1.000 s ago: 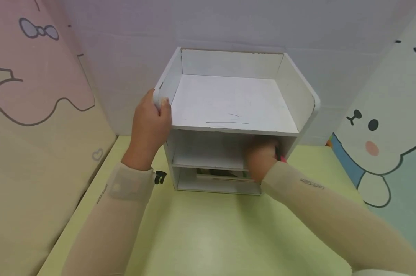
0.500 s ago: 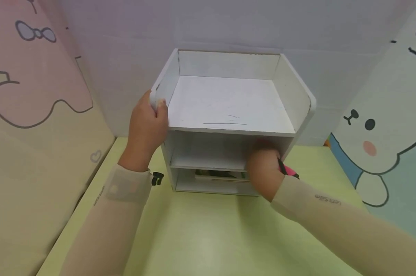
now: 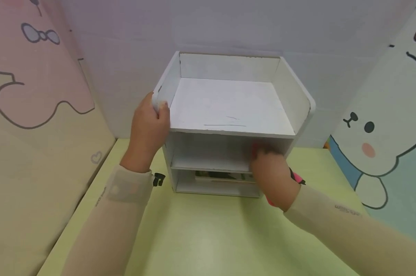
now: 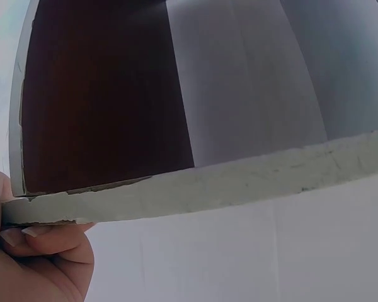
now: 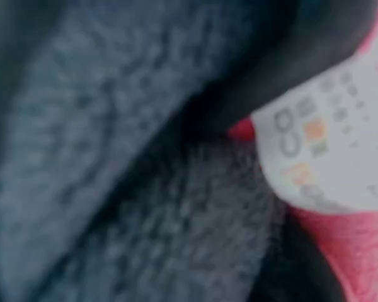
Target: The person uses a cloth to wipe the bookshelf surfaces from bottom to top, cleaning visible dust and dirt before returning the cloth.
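A white desktop shelf unit (image 3: 228, 103) stands on the table. My left hand (image 3: 147, 128) grips the front edge of its left side panel, thumb on the inner face. In the left wrist view, the fingers of that hand (image 4: 47, 258) curl against the chipped edge of the white board (image 4: 239, 182). My right hand (image 3: 275, 176) is at the right end of the middle compartment, holding a bunched pink and dark cloth (image 3: 254, 150). Close up in the right wrist view, the cloth (image 5: 113, 157) shows fuzzy dark grey fabric, pink parts and a white label (image 5: 327, 145). The right fingertips are blurred.
Some flat items (image 3: 225, 176) lie in the bottom compartment. The yellow-green table (image 3: 201, 230) extends in front of the unit. Cartoon-printed panels stand at the left (image 3: 49, 153) and right (image 3: 373, 161), and a pale wall (image 3: 228, 27) rises behind.
My right hand has drawn back from inside the middle compartment toward its front right, and more of the hand and some pink cloth show. The left hand keeps its grip on the side panel.
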The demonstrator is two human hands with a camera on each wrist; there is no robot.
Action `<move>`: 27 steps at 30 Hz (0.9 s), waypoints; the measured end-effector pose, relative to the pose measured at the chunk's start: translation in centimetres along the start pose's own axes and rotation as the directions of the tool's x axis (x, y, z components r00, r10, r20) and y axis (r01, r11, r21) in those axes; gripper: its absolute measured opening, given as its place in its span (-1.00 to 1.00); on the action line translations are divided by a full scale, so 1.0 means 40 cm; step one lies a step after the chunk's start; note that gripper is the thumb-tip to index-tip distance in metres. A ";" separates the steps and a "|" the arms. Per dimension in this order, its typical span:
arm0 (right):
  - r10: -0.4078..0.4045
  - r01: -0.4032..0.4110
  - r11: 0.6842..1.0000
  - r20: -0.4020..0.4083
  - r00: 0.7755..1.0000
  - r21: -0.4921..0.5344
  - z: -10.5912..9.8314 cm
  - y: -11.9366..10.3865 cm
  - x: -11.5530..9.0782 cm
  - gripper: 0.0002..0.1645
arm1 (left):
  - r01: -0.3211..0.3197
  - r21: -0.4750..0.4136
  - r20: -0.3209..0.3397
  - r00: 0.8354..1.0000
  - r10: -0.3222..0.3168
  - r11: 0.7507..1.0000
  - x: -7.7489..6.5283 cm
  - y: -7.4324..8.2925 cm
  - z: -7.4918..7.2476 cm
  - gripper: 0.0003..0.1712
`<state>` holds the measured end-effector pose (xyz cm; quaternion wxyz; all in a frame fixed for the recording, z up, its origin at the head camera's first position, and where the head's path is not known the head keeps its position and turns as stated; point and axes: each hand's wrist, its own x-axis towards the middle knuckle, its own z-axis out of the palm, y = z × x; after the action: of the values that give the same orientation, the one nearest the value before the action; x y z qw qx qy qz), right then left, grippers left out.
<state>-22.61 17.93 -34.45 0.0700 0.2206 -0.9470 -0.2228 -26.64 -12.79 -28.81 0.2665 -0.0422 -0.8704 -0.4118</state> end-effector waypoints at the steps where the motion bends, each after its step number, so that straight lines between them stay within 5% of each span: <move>1: -0.007 0.007 1.000 -0.004 1.000 0.008 -0.005 0.002 -0.007 -0.75 | 0.002 0.003 0.001 1.000 -0.002 1.000 0.000 0.000 0.001 -0.32; 7: 0.001 0.003 0.998 -0.057 0.998 0.064 -0.065 0.020 -0.047 -0.73 | -0.013 -0.006 -0.013 1.000 0.013 1.000 0.001 0.000 0.000 -0.33; 15: -0.016 0.028 0.991 -0.092 0.996 0.128 -0.188 0.016 -0.126 -0.36 | -0.016 -0.014 -0.013 1.000 0.016 1.000 0.000 0.001 0.003 -0.33; 19: 0.028 0.004 0.975 -0.138 0.990 0.223 -0.254 0.026 -0.156 -0.37 | -0.013 -0.012 -0.015 1.000 0.013 1.000 0.000 0.000 0.003 -0.33; 27: 0.136 -0.036 0.964 -0.372 0.918 0.262 -0.331 0.076 -0.182 -0.48 | -0.006 -0.011 -0.008 1.000 0.006 1.000 0.001 0.002 0.000 -0.33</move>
<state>-14.22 18.46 -21.53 0.2370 0.2252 -0.9437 -0.0504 -26.65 -12.73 -28.72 0.2710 -0.0445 -0.8670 -0.4159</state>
